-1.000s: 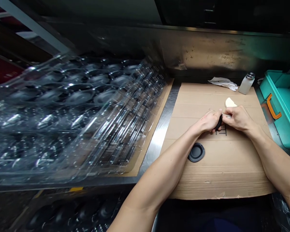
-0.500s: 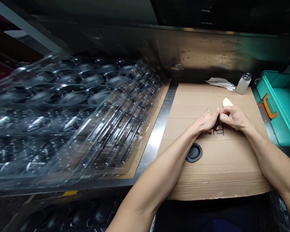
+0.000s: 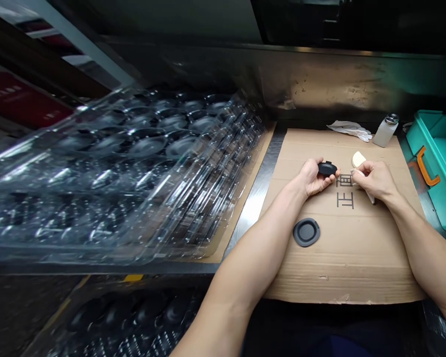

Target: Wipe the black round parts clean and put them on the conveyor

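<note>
My left hand (image 3: 314,177) holds a small black oval plastic part (image 3: 327,169), tilted up between thumb and fingers. To its right, my right hand (image 3: 377,181) is closed on a thin white piece of material (image 3: 358,173), perhaps a cloth; the fingers hide most of it. The two hands are apart, just over the cardboard sheet (image 3: 312,277). Below my left forearm's inner side, a dark grey round shallow plastic piece (image 3: 306,232) lies flat on the cardboard. A cream-coloured rounded pad (image 3: 358,158) lies just beyond my right hand.
Stacked clear plastic trays (image 3: 148,198) with round dark parts fill the left. At the back are a white glove or cloth (image 3: 349,130) and a bottle (image 3: 385,131) with a metal top. A green box (image 3: 440,183) with an orange handle (image 3: 427,168) stands right.
My hands have come apart; the left has turned the black part into view, while the right keeps the white material. The whole view has shifted slightly, moving the scene to the right.
</note>
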Demonstrator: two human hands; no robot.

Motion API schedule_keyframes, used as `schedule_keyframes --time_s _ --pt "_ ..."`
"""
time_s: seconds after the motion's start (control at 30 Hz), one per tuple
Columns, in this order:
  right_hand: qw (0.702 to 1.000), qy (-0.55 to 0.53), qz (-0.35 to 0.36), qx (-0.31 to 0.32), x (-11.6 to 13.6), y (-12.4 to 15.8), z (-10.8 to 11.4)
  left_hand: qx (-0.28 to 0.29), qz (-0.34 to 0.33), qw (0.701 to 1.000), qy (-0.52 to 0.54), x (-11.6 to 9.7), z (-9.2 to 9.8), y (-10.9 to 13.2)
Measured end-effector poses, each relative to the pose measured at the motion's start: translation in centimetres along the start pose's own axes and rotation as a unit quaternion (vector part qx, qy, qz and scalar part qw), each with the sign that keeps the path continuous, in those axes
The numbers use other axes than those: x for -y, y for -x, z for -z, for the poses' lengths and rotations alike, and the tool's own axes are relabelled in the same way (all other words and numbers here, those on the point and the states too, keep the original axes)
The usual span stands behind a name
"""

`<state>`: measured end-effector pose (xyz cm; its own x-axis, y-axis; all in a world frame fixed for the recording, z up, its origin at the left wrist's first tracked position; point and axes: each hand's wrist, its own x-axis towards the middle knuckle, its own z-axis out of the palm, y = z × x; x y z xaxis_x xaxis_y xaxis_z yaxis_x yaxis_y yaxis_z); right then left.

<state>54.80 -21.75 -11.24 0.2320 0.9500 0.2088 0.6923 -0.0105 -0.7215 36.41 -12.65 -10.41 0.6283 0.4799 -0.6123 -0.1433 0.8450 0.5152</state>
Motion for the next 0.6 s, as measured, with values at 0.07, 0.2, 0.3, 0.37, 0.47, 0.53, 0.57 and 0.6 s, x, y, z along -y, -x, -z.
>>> schedule_keyframes --time_s 0.07,0.2,0.3,0.37,0.47,0.53,0.57,0.6 --pt "1.000 0.007 -0.003 0.006 -0.02 -0.01 0.15 0.006 0.013 0.999 0.049 -0.50 0.27 0.24" --pt "1.000 0.024 0.008 0.007 0.21 0.12 0.16 0.009 0.009 0.997 0.073 -0.47 0.44 0.42" --pt "0.999 0.039 0.022 0.005 0.36 0.17 0.06 0.007 0.009 0.997 0.078 -0.34 0.40 0.40" --pt "0.998 0.048 0.028 0.007 0.39 0.16 0.05 0.002 0.008 0.997 0.081 -0.32 0.36 0.39" --pt "0.998 0.060 0.029 0.012 0.39 0.14 0.13 0.000 0.004 0.996 0.085 -0.29 0.36 0.39" --pt "0.997 0.064 0.028 0.017 0.39 0.16 0.19 -0.001 -0.003 0.996 0.087 -0.24 0.36 0.40" --pt "0.997 0.064 0.028 0.020 0.39 0.18 0.21 -0.003 -0.007 0.996 0.088 -0.21 0.35 0.41" --pt "0.997 0.064 0.029 0.022 0.38 0.21 0.22 -0.006 -0.011 0.996 0.088 -0.18 0.33 0.43"
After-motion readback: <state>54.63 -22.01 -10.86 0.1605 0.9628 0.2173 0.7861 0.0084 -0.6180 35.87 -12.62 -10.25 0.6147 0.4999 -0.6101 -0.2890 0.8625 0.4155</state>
